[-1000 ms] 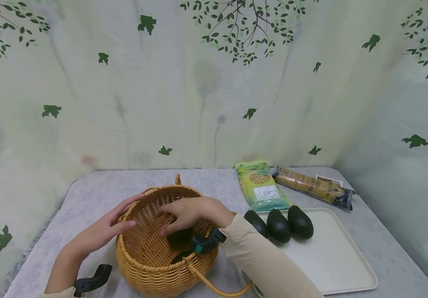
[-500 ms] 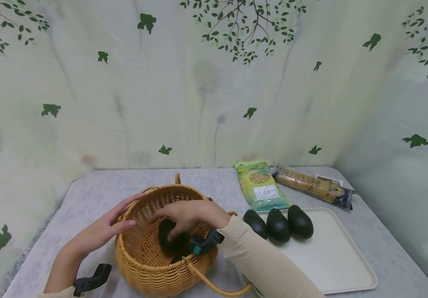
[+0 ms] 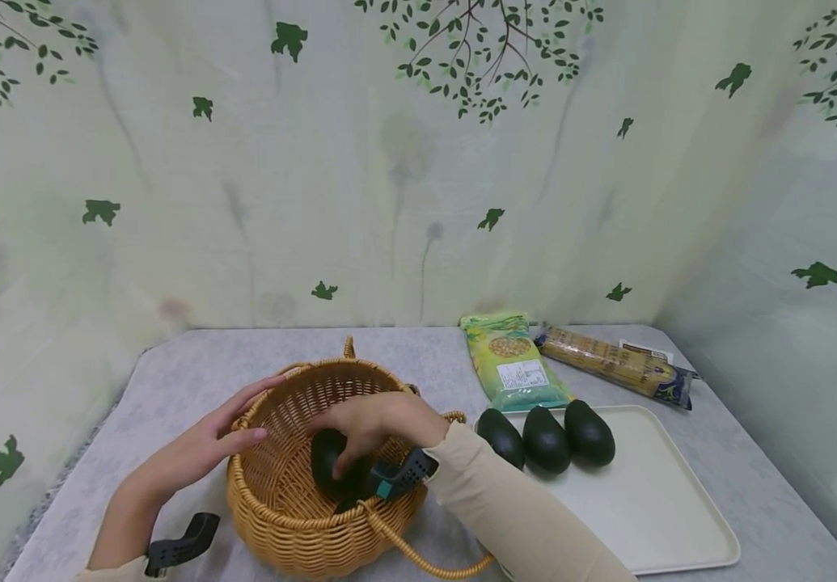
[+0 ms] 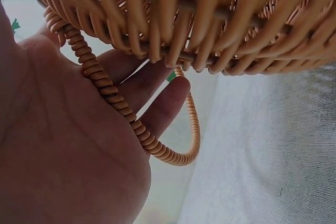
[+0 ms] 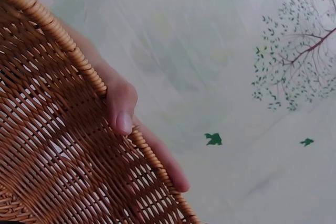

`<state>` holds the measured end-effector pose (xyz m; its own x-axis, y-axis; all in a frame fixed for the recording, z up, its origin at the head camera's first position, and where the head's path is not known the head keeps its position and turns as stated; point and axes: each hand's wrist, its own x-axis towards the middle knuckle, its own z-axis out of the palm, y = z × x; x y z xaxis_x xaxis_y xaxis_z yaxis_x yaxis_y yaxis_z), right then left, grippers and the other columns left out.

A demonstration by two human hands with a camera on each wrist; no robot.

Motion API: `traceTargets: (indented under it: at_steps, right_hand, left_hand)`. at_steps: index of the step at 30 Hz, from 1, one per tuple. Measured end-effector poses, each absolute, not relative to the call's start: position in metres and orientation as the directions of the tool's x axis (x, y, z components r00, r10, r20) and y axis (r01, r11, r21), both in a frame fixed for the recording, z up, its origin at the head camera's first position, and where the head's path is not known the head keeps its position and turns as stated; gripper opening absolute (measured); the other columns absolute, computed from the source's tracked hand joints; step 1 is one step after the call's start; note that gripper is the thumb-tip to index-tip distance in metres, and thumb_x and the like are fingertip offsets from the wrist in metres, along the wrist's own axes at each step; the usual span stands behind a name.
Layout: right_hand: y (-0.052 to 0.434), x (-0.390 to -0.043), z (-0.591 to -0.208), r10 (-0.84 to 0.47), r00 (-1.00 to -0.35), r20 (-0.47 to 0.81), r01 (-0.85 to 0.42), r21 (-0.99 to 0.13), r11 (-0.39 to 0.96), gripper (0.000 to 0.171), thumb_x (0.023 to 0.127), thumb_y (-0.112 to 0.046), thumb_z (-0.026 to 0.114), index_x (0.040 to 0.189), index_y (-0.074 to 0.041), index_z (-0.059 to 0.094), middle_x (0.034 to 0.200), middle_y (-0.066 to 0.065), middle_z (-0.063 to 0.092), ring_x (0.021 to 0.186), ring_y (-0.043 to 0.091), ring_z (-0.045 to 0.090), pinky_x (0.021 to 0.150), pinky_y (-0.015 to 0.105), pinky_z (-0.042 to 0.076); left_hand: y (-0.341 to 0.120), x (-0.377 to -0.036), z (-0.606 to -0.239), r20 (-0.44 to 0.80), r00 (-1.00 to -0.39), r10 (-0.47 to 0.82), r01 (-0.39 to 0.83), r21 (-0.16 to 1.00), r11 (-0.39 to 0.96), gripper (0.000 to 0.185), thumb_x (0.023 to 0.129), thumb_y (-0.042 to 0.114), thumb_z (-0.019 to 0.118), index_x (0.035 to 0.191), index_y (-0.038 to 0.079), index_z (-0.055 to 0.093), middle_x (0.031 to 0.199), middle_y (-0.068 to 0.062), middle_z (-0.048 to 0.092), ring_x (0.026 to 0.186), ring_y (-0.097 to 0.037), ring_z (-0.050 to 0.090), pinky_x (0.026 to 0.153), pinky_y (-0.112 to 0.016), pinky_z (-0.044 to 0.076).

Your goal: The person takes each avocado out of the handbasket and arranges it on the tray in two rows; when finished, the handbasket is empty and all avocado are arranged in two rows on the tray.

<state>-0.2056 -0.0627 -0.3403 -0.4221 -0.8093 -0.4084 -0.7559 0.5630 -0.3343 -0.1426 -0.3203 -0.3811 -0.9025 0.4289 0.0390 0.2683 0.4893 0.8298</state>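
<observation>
A round wicker basket (image 3: 294,541) stands tilted towards me in the head view. My left hand (image 3: 203,444) holds its left rim, thumb over the edge and the other fingers along the outside. In the left wrist view the basket's looped handle (image 4: 113,98) hangs across that palm. Inside the basket my right hand (image 3: 370,424) grips a dark green avocado (image 3: 325,465), thumb on the near side; its far fingers are hidden. Another dark piece (image 3: 345,506) shows low behind the near rim, mostly covered. The right wrist view shows the left thumb (image 5: 123,116) hooked over the rim.
Right of the basket, three avocados (image 3: 545,440) lie along the left end of a white tray (image 3: 651,501). Behind it are a green and yellow bag (image 3: 513,360) and a long pack of noodles (image 3: 610,364). Another basket handle (image 3: 425,562) sticks out at front right.
My right hand has shifted slightly inside the basket, and more of the avocado now shows beside the thumb. The left hand stays on the rim.
</observation>
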Motion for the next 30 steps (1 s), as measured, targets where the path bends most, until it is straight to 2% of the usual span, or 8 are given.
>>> traceTargets:
  at_steps: [1, 6, 12, 16, 25, 30]
  right_hand:
    - [-0.0627, -0.2053, -0.3404, -0.805, -0.426, -0.413, -0.755, -0.328, 0.568, 0.072, 0.094, -0.034, 0.077, 0.156, -0.021, 0.045, 0.157, -0.005, 0.048, 0.142, 0.009, 0.045, 0.113, 0.024, 0.037]
    - [-0.0622, -0.2035, -0.34, -0.784, -0.435, -0.444, -0.745, -0.311, 0.59, 0.077, 0.092, -0.037, 0.079, 0.158, -0.023, 0.042, 0.159, -0.006, 0.045, 0.143, 0.01, 0.043, 0.114, 0.026, 0.037]
    - [-0.0621, -0.2027, -0.3399, -0.767, -0.438, -0.469, -0.743, -0.291, 0.602, 0.085, 0.089, -0.039, 0.081, 0.16, -0.024, 0.038, 0.162, -0.007, 0.04, 0.147, 0.009, 0.039, 0.117, 0.026, 0.034]
    - [-0.0621, -0.2025, -0.3401, -0.753, -0.448, -0.482, -0.74, -0.272, 0.615, 0.089, 0.087, -0.041, 0.083, 0.161, -0.024, 0.037, 0.162, -0.007, 0.04, 0.147, 0.009, 0.038, 0.117, 0.026, 0.034]
    - [-0.0615, -0.2019, -0.3416, -0.756, -0.469, -0.456, -0.728, -0.284, 0.623, 0.088, 0.084, -0.04, 0.086, 0.159, -0.022, 0.042, 0.153, -0.008, 0.051, 0.139, 0.008, 0.047, 0.11, 0.025, 0.04]
    - [-0.0614, -0.2005, -0.3428, -0.754, -0.495, -0.431, -0.716, -0.289, 0.635, 0.087, 0.082, -0.041, 0.087, 0.155, -0.019, 0.046, 0.14, -0.007, 0.06, 0.126, 0.007, 0.056, 0.101, 0.024, 0.045]
  left_hand:
    - [-0.3202, -0.1427, -0.3811, 0.041, -0.902, 0.43, 0.27, 0.831, 0.486, 0.063, 0.108, 0.018, 0.05, 0.163, 0.033, 0.025, 0.167, -0.017, 0.024, 0.146, -0.053, 0.027, 0.094, -0.055, 0.049]
    - [-0.3201, -0.1429, -0.3811, 0.042, -0.903, 0.428, 0.271, 0.828, 0.492, 0.063, 0.107, 0.017, 0.05, 0.163, 0.032, 0.025, 0.167, -0.017, 0.024, 0.145, -0.053, 0.028, 0.094, -0.054, 0.049]
    - [-0.3191, -0.1424, -0.3809, 0.036, -0.907, 0.42, 0.258, 0.835, 0.487, 0.063, 0.107, 0.018, 0.051, 0.163, 0.03, 0.026, 0.167, -0.02, 0.023, 0.145, -0.057, 0.027, 0.096, -0.067, 0.046]
    - [-0.3189, -0.142, -0.3806, 0.034, -0.908, 0.418, 0.257, 0.833, 0.49, 0.063, 0.107, 0.019, 0.051, 0.163, 0.031, 0.026, 0.167, -0.02, 0.022, 0.146, -0.058, 0.024, 0.097, -0.069, 0.044]
    - [-0.3193, -0.1417, -0.3806, 0.044, -0.904, 0.426, 0.269, 0.833, 0.484, 0.063, 0.107, 0.017, 0.05, 0.163, 0.032, 0.025, 0.167, -0.018, 0.022, 0.147, -0.056, 0.024, 0.098, -0.07, 0.043]
    - [-0.3196, -0.1423, -0.3813, 0.047, -0.902, 0.43, 0.274, 0.832, 0.483, 0.063, 0.107, 0.017, 0.05, 0.163, 0.033, 0.025, 0.167, -0.018, 0.023, 0.147, -0.055, 0.024, 0.097, -0.07, 0.043]
